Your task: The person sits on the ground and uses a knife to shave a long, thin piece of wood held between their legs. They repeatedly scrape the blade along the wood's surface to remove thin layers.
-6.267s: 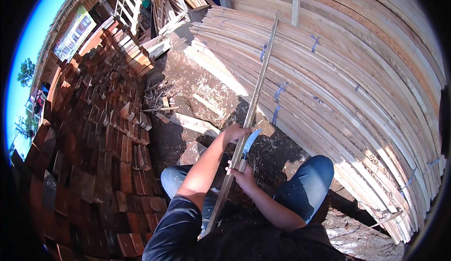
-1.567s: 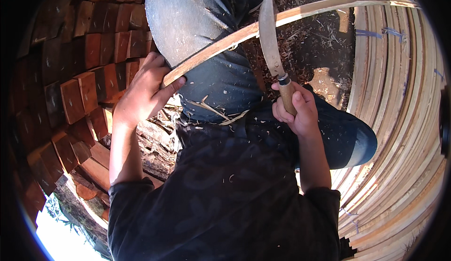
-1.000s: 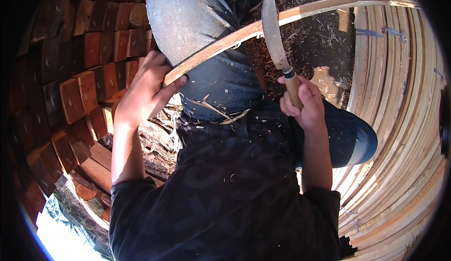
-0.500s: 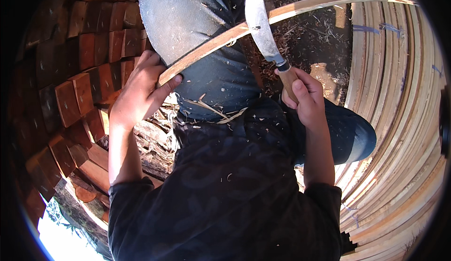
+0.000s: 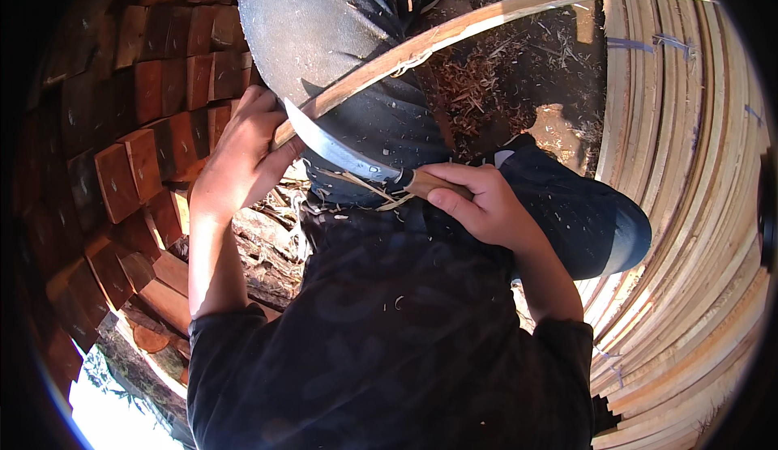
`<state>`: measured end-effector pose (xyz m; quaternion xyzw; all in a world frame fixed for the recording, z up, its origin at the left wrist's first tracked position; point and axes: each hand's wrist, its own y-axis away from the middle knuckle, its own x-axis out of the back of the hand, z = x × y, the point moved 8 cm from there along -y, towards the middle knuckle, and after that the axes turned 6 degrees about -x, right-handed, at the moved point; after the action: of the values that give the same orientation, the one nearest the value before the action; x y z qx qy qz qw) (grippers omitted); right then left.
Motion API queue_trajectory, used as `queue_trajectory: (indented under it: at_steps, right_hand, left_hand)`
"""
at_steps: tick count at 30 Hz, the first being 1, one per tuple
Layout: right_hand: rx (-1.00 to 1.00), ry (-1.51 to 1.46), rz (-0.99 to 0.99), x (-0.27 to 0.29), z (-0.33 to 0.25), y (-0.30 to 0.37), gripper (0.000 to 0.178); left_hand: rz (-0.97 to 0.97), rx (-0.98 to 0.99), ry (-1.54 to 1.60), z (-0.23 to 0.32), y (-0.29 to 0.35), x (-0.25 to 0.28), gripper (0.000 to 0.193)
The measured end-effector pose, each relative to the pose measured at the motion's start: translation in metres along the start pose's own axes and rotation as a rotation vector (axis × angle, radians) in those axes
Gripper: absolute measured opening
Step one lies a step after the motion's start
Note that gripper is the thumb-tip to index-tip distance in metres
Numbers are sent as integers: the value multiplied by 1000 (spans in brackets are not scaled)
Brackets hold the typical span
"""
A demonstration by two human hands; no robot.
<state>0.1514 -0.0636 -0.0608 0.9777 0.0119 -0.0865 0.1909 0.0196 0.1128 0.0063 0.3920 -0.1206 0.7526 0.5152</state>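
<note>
A long wooden strip (image 5: 454, 30) lies slantwise across my left thigh, its far end reaching over the stacked strips at the right. My left hand (image 5: 243, 150) is closed round the near end of this strip, thumb on the near side. In my right hand (image 5: 480, 203) is the wooden handle of a knife (image 5: 344, 154) with a broad curved blade. The blade's tip crosses the strip just beyond my left thumb. Thin wood shavings (image 5: 373, 189) lie on my lap, partly under the knife, and a few curls hang from the strip's lower edge.
Reddish-brown wood blocks (image 5: 130, 170) are piled in rows on the left. Pale long strips (image 5: 673, 191) are stacked along the right, some with blue marks. Shavings litter the dark ground (image 5: 519, 85) beyond my legs. Cut wood pieces (image 5: 150, 338) lie at lower left.
My right hand has drawn the knife toward me and left along the strip, from its middle to near my left hand. The blade has swung to point left. My left hand stays put.
</note>
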Motion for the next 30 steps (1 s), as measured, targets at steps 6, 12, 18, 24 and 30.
queue_trajectory:
  at_steps: [6, 12, 18, 24, 30]
  right_hand:
    - [102, -569, 292, 31, 10, 7, 39]
    - [-35, -43, 359, 57, 14, 15, 41]
    - [8, -268, 333, 75, 2, 8, 36]
    - [5, -540, 211, 42, 13, -7, 39]
    - [20, -216, 328, 53, 5, 2, 45]
  left_hand:
    - [-27, 74, -40, -6, 4, 0, 31]
    - [-93, 69, -71, -10, 5, -1, 31]
    - [-98, 71, -61, -7, 2, -3, 30]
    - [-90, 78, -51, -10, 5, -1, 31]
    - [-85, 76, -56, -9, 5, 0, 32]
